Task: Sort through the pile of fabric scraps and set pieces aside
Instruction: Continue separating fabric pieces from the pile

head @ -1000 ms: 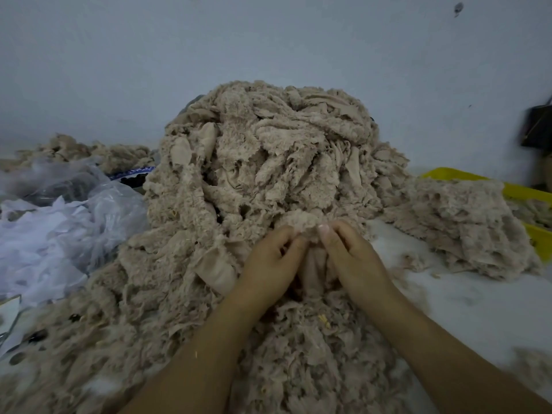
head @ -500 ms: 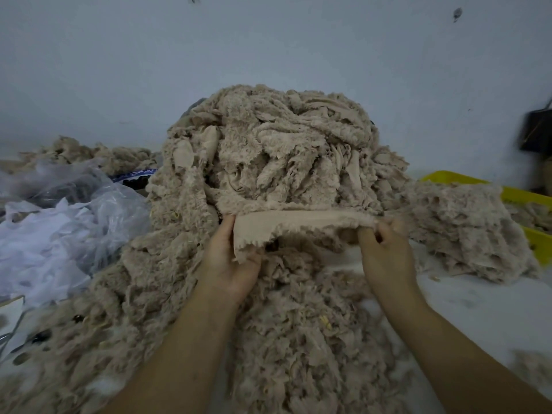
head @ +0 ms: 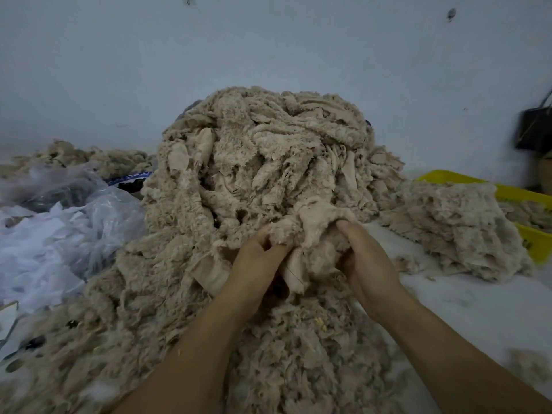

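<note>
Against the pale wall [head: 268,40] the scrap pile [head: 263,150] rises, and I see my left hand [head: 254,264] and right hand [head: 369,264] with fingers curled round one bunched scrap [head: 313,225].

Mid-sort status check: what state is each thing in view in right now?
Pile: heaped high, tangled.
Scrap: bunched up at the pile's front.
Left hand: grips the scrap.
Right hand: grips the same scrap.
Tray: partly hidden by scraps.
Stack: lying right of the pile, before the tray.
Plastic bag: crumpled, left.
</note>
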`<state>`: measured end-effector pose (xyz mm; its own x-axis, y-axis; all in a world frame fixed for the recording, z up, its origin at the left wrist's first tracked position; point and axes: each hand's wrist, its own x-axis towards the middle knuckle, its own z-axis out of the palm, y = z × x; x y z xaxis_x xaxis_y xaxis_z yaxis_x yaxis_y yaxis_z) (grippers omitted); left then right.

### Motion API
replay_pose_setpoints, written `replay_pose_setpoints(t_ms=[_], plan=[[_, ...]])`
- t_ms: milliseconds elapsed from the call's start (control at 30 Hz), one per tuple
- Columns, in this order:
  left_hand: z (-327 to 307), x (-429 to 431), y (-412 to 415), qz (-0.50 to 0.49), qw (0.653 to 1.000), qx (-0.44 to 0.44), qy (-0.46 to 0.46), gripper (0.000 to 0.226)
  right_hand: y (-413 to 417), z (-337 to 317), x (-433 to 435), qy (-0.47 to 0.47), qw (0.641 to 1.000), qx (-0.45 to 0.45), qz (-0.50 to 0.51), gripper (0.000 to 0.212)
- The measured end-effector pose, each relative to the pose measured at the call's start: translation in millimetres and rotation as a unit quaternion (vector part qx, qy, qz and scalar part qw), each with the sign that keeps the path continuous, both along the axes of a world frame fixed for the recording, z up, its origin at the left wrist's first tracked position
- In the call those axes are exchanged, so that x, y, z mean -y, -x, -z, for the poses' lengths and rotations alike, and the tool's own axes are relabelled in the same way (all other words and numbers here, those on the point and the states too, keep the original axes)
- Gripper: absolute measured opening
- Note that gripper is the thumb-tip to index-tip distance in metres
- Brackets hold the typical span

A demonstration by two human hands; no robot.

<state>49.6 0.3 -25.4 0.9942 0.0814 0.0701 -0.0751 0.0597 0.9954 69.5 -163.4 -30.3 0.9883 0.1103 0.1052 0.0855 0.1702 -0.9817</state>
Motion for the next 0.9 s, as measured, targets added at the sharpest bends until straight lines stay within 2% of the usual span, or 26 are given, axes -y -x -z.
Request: replay_pose_setpoints(t_ms=[33, 133, 233, 300, 333, 367, 400, 433, 467, 533, 633, 767, 900], plan=[[0, 0, 1, -0.002, 1.000, 0.011, 0.004, 0.015, 2, 2, 0, 0.040, 0.998, 0.029, -0.028, 0.077], [2, 2, 1, 0.036, 0.998, 0.056, -0.008, 0.025, 13, 0, -9, 0.199, 0.972, 0.103, -0.066, 0.033], [5, 0, -1, 0.039, 0.996, 0.074, -0.007, 0.020, 6, 6, -6, 0.239, 0.968, 0.073, 0.018, 0.031], [7, -3, -2, 0.031, 0.995, 0.090, -0.015, 0.017, 0, 1, 2, 0.137, 0.989, -0.015, 0.052, 0.023], [8, -4, -3, 0.030, 0.995, 0.095, -0.022, 0.017, -6, -3, 11, 0.039, 0.995, -0.058, 0.069, 0.023], [10, -4, -3, 0.028, 0.995, 0.095, -0.033, 0.019, -11, -11, 22, -0.086, 0.988, -0.091, 0.091, 0.026], [11, -5, -4, 0.026, 0.994, 0.094, -0.046, 0.022, -18, -20, 35, -0.213, 0.966, -0.099, 0.112, 0.024], [14, -5, -5, 0.027, 0.994, 0.092, -0.059, 0.024, -25, -24, 47, -0.305, 0.938, -0.091, 0.133, 0.019], [16, -4, -6, 0.030, 0.993, 0.091, -0.071, 0.023, -29, -25, 56, -0.348, 0.922, -0.090, 0.147, 0.020], [20, -2, -6, 0.041, 0.990, 0.089, -0.103, 0.020, -31, -15, 59, -0.312, 0.927, -0.138, 0.158, 0.031], [27, 2, -6, 0.035, 0.980, 0.077, -0.179, 0.021, -32, 0, 50, -0.206, 0.949, -0.186, 0.152, 0.021], [24, 11, -15, 0.038, 0.960, 0.042, -0.274, 0.016, -53, -13, 49, -0.112, 0.965, -0.168, 0.169, 0.019], [17, 37, -35, 0.064, 0.946, 0.001, -0.317, 0.014, -73, -10, 58, 0.017, 0.981, -0.151, 0.118, 0.022]])
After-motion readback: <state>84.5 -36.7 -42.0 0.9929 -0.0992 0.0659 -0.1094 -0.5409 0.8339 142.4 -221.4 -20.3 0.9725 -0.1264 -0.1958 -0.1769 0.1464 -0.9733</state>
